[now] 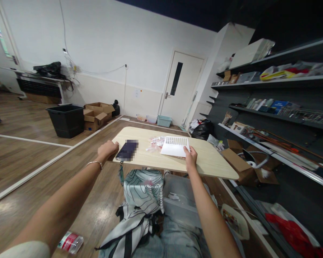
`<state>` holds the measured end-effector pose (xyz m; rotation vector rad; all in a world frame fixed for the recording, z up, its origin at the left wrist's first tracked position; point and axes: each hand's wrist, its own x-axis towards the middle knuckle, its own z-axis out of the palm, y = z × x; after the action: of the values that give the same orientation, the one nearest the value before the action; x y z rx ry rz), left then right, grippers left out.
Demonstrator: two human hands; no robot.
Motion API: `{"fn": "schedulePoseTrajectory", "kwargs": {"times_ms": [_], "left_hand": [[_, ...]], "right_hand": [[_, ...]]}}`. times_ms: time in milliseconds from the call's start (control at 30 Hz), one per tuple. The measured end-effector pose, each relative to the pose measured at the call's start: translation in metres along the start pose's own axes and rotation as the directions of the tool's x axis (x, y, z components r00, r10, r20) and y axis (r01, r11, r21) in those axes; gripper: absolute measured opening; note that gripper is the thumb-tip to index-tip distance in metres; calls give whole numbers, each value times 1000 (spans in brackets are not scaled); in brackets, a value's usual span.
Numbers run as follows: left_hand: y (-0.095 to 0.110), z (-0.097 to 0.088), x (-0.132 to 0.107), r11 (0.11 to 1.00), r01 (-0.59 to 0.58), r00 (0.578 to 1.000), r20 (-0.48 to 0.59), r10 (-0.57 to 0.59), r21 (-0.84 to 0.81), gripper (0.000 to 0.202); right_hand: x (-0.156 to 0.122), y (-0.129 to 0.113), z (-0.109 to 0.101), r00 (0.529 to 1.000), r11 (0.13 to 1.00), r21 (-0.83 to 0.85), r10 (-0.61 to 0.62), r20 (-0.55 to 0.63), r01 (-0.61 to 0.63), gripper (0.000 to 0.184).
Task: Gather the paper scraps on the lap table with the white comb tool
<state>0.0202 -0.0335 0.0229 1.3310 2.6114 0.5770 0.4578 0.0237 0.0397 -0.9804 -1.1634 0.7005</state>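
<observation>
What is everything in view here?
Table: one, pale wood, centre
Phone: one, dark, tabletop left
Slotted sheet: one, white, above tabletop
Small pieces: uncountable, white and reddish, beside sheet
Patterned fabric: uncountable, pale and dark, before table
Plastic tub: one, translucent grey, beside fabric
Bin: one, black, floor left
Doors: two, white, back and far left
Basket: one, teal, by back door
Bottle: one, clear with red, lower left
Boxes: several, brown, left and right
Shelves: several, grey, right
Left hand: one, bare, table's left edge
Right hand: one, bare, gripping sheet
</observation>
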Motion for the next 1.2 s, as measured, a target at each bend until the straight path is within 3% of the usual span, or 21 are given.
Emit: {"fn": "schedulePoseTrajectory", "kwargs": {"times_ms": [300,600,800,1200], "left_hand": [[1,-2,-2,1000,4,1000,14,-4,-4,68],[-1,2,1,1000,10,1000,-9,-10,-5,66],[-2,3,2,1000,-10,1000,-12,10,14,67],[-1,2,1,1000,1,1000,-7,-1,8,67]], "right_hand": [[-6,-3,3,981,996,-21,88,174,-86,45],[-2,3,0,996,1000,-24,-9,90,11,45],[-2,8,2,981,995,-86,70,181,-55,47],[-6,7,3,956,992,-114,77,284,-46,46]]}}
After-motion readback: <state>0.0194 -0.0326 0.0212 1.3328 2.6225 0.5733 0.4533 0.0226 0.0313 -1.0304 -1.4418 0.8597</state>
